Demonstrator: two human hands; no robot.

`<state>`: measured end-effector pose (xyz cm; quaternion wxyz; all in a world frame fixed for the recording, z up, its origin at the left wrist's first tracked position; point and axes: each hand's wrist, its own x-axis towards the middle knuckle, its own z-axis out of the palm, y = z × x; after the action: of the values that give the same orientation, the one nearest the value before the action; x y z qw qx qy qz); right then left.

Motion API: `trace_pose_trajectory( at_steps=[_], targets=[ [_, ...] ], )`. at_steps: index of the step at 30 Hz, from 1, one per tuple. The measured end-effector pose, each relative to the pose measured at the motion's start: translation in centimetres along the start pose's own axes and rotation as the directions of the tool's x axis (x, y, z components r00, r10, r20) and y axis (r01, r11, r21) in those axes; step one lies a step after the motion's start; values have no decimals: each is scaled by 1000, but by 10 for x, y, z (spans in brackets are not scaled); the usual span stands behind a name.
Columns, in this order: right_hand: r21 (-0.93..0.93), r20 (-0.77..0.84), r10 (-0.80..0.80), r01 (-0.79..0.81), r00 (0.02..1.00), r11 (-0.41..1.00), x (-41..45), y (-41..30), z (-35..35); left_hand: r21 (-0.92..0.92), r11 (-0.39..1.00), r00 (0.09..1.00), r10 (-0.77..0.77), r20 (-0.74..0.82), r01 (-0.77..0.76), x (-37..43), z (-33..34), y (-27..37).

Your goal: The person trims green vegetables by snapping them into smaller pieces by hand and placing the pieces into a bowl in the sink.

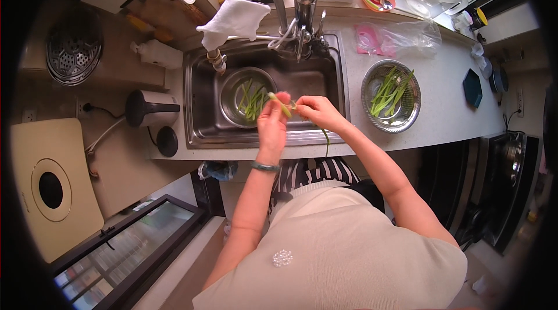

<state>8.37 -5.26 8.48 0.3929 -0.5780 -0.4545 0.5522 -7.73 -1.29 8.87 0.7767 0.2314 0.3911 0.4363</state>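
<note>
My left hand (pixel 272 125) holds a short pale-green stalk piece (pixel 286 111), which looks like celery, over the front of the sink. Close by on the right, my right hand (pixel 320 113) pinches a thin strand at the stalk's end. A longer, thin green strip (pixel 327 141) hangs below that hand across the sink's front edge. Left of my hands, a round metal basin (pixel 227 103) rests in the sink with several cut green stalks (pixel 251 100) in it. On the counter to the right, a perforated metal colander (pixel 410 103) holds more green stalks (pixel 389 94).
The steel sink (pixel 311 81) has a faucet (pixel 305 18) and a draped white cloth (pixel 235 22) behind it. A plastic bag (pixel 412 37) lies behind the colander. Left of the sink stand an electric kettle (pixel 152 108) and a white bottle (pixel 162 53). A dark green hexagonal dish (pixel 472 88) sits at right.
</note>
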Motion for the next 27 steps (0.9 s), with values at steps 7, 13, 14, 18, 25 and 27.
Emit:
trace_pose_trajectory(
  at_steps=[7, 13, 14, 18, 25, 27],
  targets=[
    [431, -110, 216, -150, 970, 890, 11, 51, -28, 29, 983, 965, 185, -188, -182, 91, -121, 12],
    [515, -96, 254, -170, 963, 840, 29, 67, -29, 737, 674, 941, 279, -192, -49, 140, -234, -10],
    [487, -93, 237, -163, 967, 858, 32, 68, -28, 883, 470, 954, 261, -150, 10, 142, -241, -11],
    [360, -136, 225, -163, 965, 919, 36, 76, -27, 970, -15, 906, 356, 231, -241, 127, -182, -14],
    [267, -184, 115, -63, 976, 962, 37, 51, -3, 813, 536, 952, -54, 302, -227, 53, -39, -26],
    [261, -179, 103, -54, 978, 964, 37, 48, 0, 801, 563, 956, -63, 287, -204, 43, -35, -25]
  ],
)
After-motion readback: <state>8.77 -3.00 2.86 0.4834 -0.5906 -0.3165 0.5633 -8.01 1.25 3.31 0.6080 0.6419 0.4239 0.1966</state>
